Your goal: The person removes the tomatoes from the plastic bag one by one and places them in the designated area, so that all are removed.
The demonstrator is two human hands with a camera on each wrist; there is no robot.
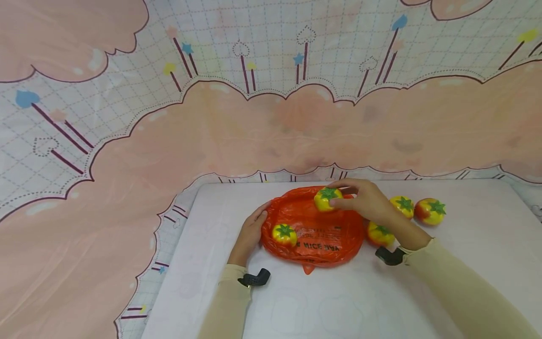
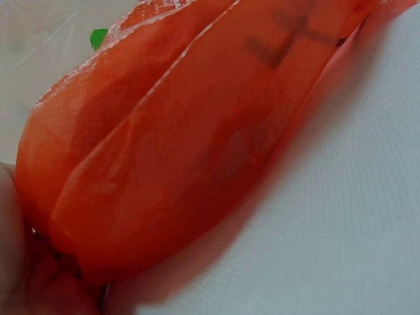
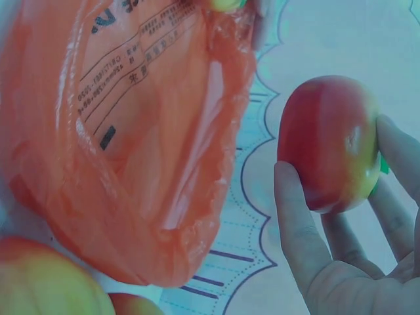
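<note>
An orange-red plastic bag point(image 1: 315, 226) with dark print lies spread on the white table, its rim rolled up around a shallow hollow. Its left rim is pinched by my left hand point(image 1: 251, 230), whose thumb and fingers show at the lower left of the left wrist view. One red-and-yellow toy tomato point(image 1: 284, 235) with a green leafy top sits inside the bag at the left. Above the bag's far side my right hand point(image 1: 368, 200) holds another toy tomato point(image 3: 328, 144) between thumb and fingertips, clear of the plastic.
Right of the bag, a yellow toy tomato point(image 1: 402, 206) and a redder one point(image 1: 429, 211) lie side by side. A nearer one point(image 1: 380, 233) is partly hidden by the right forearm. A patterned pink-and-white cloth point(image 1: 271, 132) hangs behind the table point(image 1: 338, 301).
</note>
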